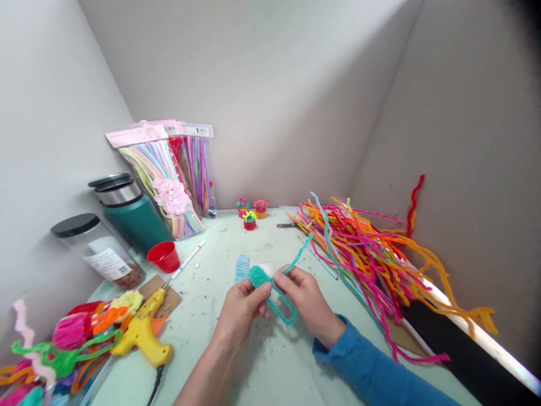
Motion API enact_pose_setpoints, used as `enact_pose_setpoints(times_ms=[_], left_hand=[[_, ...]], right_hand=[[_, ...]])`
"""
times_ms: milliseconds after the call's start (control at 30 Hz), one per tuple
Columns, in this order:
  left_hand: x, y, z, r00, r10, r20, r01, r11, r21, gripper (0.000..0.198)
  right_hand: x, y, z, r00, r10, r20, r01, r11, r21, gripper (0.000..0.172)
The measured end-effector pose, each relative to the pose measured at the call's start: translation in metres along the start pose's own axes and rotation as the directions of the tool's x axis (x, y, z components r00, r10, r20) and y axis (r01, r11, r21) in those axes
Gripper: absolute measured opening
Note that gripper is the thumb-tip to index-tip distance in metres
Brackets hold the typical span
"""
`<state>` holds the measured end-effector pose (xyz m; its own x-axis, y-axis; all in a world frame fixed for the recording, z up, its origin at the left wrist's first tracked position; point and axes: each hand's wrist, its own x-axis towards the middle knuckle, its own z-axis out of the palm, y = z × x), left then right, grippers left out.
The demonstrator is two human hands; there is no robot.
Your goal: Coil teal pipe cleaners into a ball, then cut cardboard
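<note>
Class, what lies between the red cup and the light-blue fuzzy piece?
In the head view, a slim white stick and, beyond it, a small pale bit lie on the table.

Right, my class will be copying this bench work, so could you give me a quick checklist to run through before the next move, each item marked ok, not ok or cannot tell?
1. Left hand has hold of the teal-and-white piece: ok.
2. Right hand has hold of the teal strand: ok, pinched, with one end sticking out.
3. Yellow glue gun clear of both hands: ok, it lies off to the left.
4. Glue gun cool: cannot tell.
5. Loose strands sorted by colour: not ok, they lie in a mixed heap on the right.
</note>
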<state>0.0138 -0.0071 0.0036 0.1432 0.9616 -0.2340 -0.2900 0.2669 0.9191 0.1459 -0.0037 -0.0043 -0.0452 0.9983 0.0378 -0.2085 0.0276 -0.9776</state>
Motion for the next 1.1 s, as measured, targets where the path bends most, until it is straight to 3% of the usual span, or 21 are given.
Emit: enact_pose_setpoints(times_ms=[367, 567, 667, 767, 1100], left_hand=[[-0.002, 0.003, 0.003, 0.998, 0.041, 0.049, -0.043, 0.998, 0.047, 0.024], [-0.009, 0.006, 0.002, 0.981, 0.044, 0.190, -0.059, 0.995, 0.075, 0.018], [-0.008, 0.007, 0.002, 0.992, 0.068, 0.102, -0.071, 0.997, 0.029, 0.018], [-0.006, 0.007, 0.001, 0.994, 0.102, 0.028, -0.103, 0.994, 0.045, 0.020], [-0.009, 0.011, 0.006, 0.988, 0.155, 0.001, -0.152, 0.970, 0.191, 0.015]], right_hand=[[-0.001, -0.001, -0.002, 1.000, -0.019, -0.017, 0.020, 1.000, 0.021, 0.027], [-0.002, -0.006, -0.003, 0.978, 0.095, 0.185, -0.107, 0.993, 0.057, 0.025], [-0.001, -0.010, -0.003, 0.999, -0.004, 0.041, 0.005, 1.000, -0.021, 0.029], [0.000, -0.012, -0.003, 0.986, -0.131, -0.103, 0.121, 0.988, -0.101, 0.020], [-0.003, -0.005, -0.002, 0.973, -0.227, 0.029, 0.229, 0.954, -0.196, 0.013]])
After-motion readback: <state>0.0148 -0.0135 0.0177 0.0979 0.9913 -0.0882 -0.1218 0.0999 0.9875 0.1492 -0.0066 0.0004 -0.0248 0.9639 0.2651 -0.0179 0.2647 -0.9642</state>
